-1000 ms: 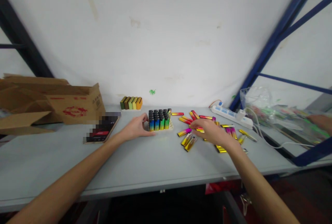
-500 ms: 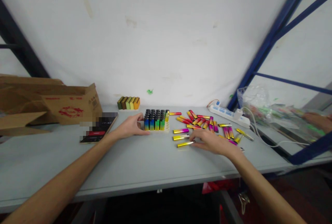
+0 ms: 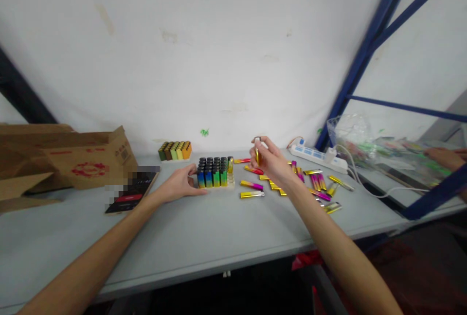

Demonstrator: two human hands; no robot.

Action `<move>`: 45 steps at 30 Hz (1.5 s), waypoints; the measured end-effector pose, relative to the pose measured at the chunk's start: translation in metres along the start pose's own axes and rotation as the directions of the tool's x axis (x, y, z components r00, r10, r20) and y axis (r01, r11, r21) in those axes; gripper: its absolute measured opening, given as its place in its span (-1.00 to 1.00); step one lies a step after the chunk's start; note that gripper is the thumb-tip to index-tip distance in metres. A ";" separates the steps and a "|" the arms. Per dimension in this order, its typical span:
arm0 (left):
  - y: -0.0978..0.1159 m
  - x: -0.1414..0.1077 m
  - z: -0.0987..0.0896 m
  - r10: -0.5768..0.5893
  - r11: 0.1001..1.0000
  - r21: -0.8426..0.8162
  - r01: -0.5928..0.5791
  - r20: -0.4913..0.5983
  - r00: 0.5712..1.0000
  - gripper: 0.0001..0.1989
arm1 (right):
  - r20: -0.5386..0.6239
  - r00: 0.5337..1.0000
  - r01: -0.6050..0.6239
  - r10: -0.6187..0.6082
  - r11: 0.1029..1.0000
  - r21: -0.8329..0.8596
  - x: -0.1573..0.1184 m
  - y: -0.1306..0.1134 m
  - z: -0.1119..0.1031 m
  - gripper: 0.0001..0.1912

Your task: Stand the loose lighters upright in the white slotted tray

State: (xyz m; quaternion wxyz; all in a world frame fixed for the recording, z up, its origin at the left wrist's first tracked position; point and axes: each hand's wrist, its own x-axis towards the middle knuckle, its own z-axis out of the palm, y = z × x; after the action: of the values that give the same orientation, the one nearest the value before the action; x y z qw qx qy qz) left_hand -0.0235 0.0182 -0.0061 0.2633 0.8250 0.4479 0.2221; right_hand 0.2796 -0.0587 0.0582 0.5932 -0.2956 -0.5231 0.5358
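My left hand holds the left end of a white tray, thumb in front and fingers curled behind. Upright lighters with black tops and blue-to-green bodies fill most of the tray. One gold lighter stands towards its right back, beside bare slots. To the right, raised above the table, my right hand pinches a yellow metallic lighter upright between thumb and fingers. Below that hand lie a yellow-silver lighter and a yellow-purple lighter.
Loose metallic lighters lie scattered at right, before a white power strip. Behind stands another filled lighter tray. A cardboard box and dark phone-like device are at left. A co-worker's hand shows beyond the blue frame.
My right hand has picked up the nearest yellow lighter from the table, lifted it up and left, and turned it upright. My left hand stays at the tray. The view has shifted slightly.
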 end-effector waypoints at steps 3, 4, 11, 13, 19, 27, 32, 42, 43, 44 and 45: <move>0.000 0.000 -0.001 0.020 1.000 -0.012 -0.020 0.009 1.000 -0.38 | 0.021 1.000 -0.015 0.016 0.999 -0.050 0.014 0.016 0.012 -0.59; 0.000 0.000 -0.001 0.030 1.000 -0.009 -0.030 0.008 1.000 -0.38 | 0.008 1.000 -0.026 0.026 0.999 -0.038 0.016 0.024 0.014 -0.58; 0.002 -0.001 -0.002 0.046 0.998 0.042 -0.046 -0.002 0.999 -0.41 | 0.025 0.968 -0.251 0.249 0.963 0.095 0.015 0.060 0.008 -0.43; 0.003 -0.001 -0.002 0.045 0.998 0.044 -0.045 -0.001 0.999 -0.41 | 0.034 0.964 -0.265 0.263 0.958 0.105 0.014 0.061 0.008 -0.45; 0.004 -0.001 -0.003 0.017 0.999 0.039 -0.017 -0.005 1.000 -0.39 | -0.008 0.963 -0.267 0.268 0.962 0.064 0.011 0.060 0.015 -0.57; 0.003 -0.001 -0.002 0.015 0.998 0.066 -0.013 -0.030 0.999 -0.37 | -0.130 0.946 -0.293 0.296 0.955 0.047 0.005 0.063 0.022 -0.64; 0.003 -0.001 -0.002 0.020 0.998 0.058 -0.018 -0.032 0.999 -0.39 | -0.059 0.970 -0.230 0.236 0.969 0.092 0.007 0.064 0.018 -0.52; 0.005 -0.001 -0.002 0.044 0.998 0.052 -0.044 -0.012 0.999 -0.41 | -0.171 0.980 0.039 -0.101 0.941 -0.335 0.010 0.064 0.000 -0.61; 0.005 -0.001 -0.002 0.049 0.997 0.053 -0.048 -0.016 0.999 -0.41 | -0.177 0.977 0.046 -0.119 0.928 -0.368 0.010 0.064 -0.001 -0.62; 0.005 -0.001 -0.002 0.052 0.997 0.054 -0.051 -0.019 0.998 -0.42 | -0.174 0.976 0.053 -0.131 0.917 -0.395 0.010 0.065 -0.003 -0.62; 0.005 -0.001 -0.002 0.053 0.997 0.056 -0.052 -0.020 0.998 -0.41 | -0.170 0.975 0.061 -0.144 0.906 -0.418 0.010 0.065 -0.004 -0.62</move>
State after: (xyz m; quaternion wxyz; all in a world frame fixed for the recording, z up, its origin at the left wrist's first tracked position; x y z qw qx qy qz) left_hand -0.0222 0.0152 -0.0012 0.2298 0.8410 0.4348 0.2253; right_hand 0.2608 -0.0320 0.0005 0.5943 -0.4369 -0.5774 0.3500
